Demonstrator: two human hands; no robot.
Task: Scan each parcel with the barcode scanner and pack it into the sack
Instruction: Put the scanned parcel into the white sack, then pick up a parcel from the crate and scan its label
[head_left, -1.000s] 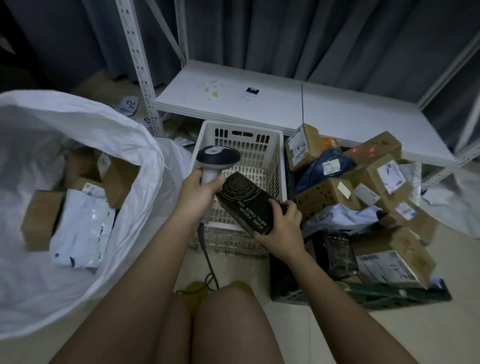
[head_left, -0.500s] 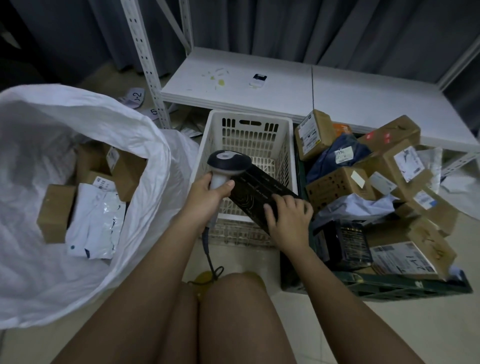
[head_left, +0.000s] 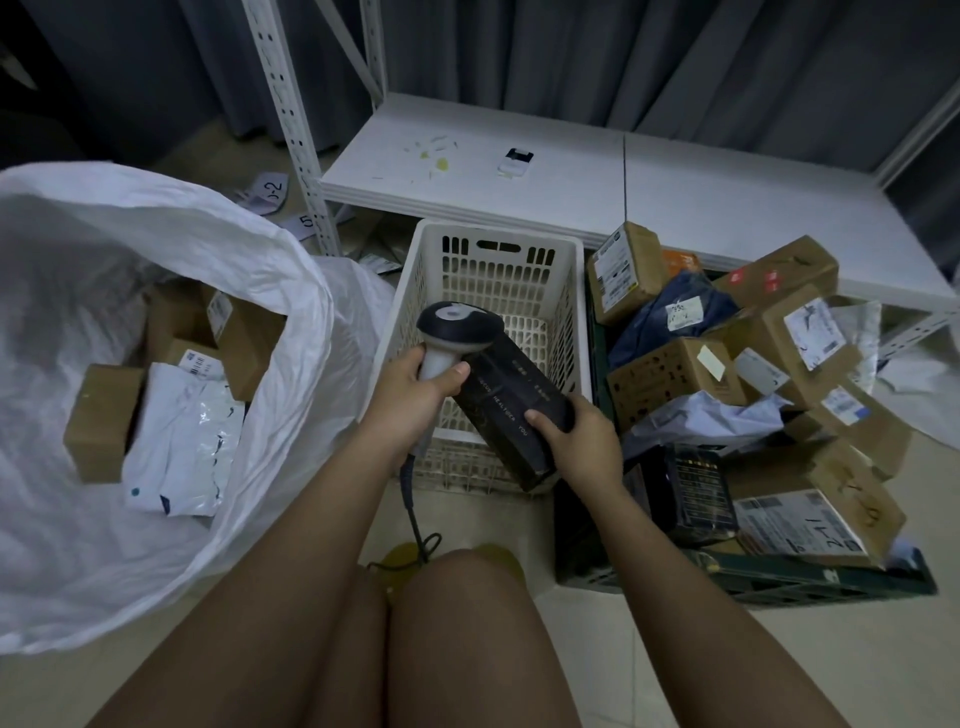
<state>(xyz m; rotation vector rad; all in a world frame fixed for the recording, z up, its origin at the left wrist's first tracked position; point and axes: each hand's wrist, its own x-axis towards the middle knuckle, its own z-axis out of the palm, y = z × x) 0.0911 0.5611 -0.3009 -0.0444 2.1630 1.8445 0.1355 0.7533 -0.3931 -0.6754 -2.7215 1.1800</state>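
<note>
My left hand (head_left: 415, 387) grips the handle of the barcode scanner (head_left: 457, 325), whose dark head sits over the far end of a long black box (head_left: 511, 402). My right hand (head_left: 576, 439) holds that black box at its near end, above the front rim of the white basket (head_left: 488, 249). The open white sack (head_left: 171, 270) lies at the left with brown boxes (head_left: 101, 421) and a white mailer (head_left: 182, 436) inside. A dark crate (head_left: 810, 574) at the right is heaped with labelled cardboard parcels (head_left: 800, 338).
A white low shelf (head_left: 571, 176) runs behind the basket, with a perforated steel upright (head_left: 291, 119) at its left. The scanner cable (head_left: 415, 514) trails down to the floor between my knees. Paper slips lie on the floor behind the sack.
The black box has been turned in my right hand, from its round-patterned face to a long side with text. The scanner stays close above it.
</note>
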